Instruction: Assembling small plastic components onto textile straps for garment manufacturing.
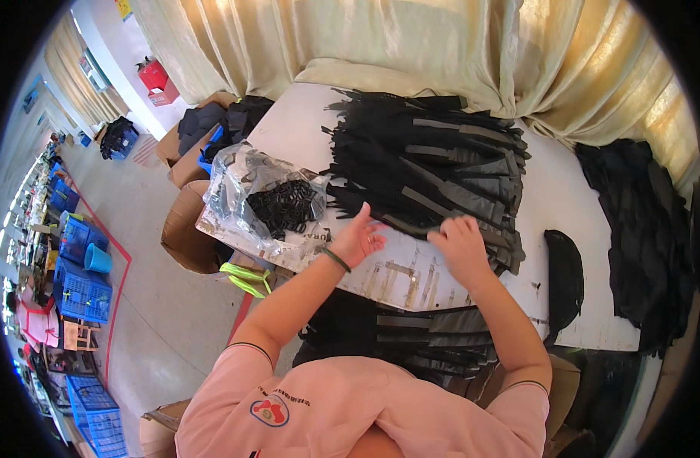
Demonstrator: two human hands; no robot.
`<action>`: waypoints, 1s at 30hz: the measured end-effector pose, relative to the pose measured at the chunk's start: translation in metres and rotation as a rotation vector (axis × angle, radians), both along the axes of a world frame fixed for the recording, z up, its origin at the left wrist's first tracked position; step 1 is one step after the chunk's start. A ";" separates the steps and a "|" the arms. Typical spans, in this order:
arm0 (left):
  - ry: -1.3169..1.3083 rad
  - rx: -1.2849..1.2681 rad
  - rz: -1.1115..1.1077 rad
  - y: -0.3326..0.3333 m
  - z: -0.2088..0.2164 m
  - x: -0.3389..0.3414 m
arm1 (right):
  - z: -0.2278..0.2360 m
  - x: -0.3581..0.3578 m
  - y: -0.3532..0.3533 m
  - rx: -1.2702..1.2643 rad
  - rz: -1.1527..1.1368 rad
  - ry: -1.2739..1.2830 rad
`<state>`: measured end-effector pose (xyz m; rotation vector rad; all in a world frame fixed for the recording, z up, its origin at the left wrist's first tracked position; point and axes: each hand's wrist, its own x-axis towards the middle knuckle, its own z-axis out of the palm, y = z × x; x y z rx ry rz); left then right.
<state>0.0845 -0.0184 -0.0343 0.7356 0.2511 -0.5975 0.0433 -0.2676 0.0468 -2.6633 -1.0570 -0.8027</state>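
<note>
My left hand (pixel 357 240) is held over the table's near side, thumb raised and fingers apart, with nothing visible in it. It is beside a clear plastic bag (pixel 229 183) of small black plastic buckles (pixel 285 206). My right hand (pixel 462 248) is closed, its fingertips drawn together at the near edge of a spread of black fabric strips (pixel 380 145). What those fingertips pinch, if anything, is hidden. The strips lie side by side across the table, several with grey-brown bands.
A curved black fabric piece (pixel 565 282) and a heap of black fabric (pixel 640 229) lie to the right on the white table (pixel 594 324). More strips (pixel 434 324) hang below the near edge. Cardboard boxes (pixel 189 237) stand at the left; curtains (pixel 411 38) hang behind.
</note>
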 end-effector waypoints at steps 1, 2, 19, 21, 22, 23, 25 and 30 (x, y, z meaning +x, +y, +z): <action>0.024 0.001 0.062 0.004 -0.007 0.006 | -0.002 -0.017 -0.005 -0.019 0.029 0.025; 0.035 -0.001 0.060 0.009 -0.016 0.008 | -0.006 -0.031 -0.009 -0.039 0.060 0.051; -0.245 0.300 0.211 0.026 -0.014 -0.078 | -0.026 -0.056 0.044 0.443 -0.062 0.548; -0.292 0.295 0.180 0.025 -0.015 -0.080 | -0.048 -0.038 0.085 0.623 0.078 0.582; -0.295 0.300 0.186 0.028 -0.014 -0.082 | -0.057 -0.029 0.096 0.625 0.086 0.582; -0.287 0.316 0.171 0.031 -0.013 -0.083 | -0.064 -0.020 0.104 0.723 0.100 0.899; -0.256 0.350 0.148 0.047 -0.012 -0.083 | -0.070 -0.016 0.121 0.827 0.098 1.155; -0.742 1.183 0.393 0.133 -0.014 -0.036 | -0.074 -0.018 0.125 0.738 0.112 1.036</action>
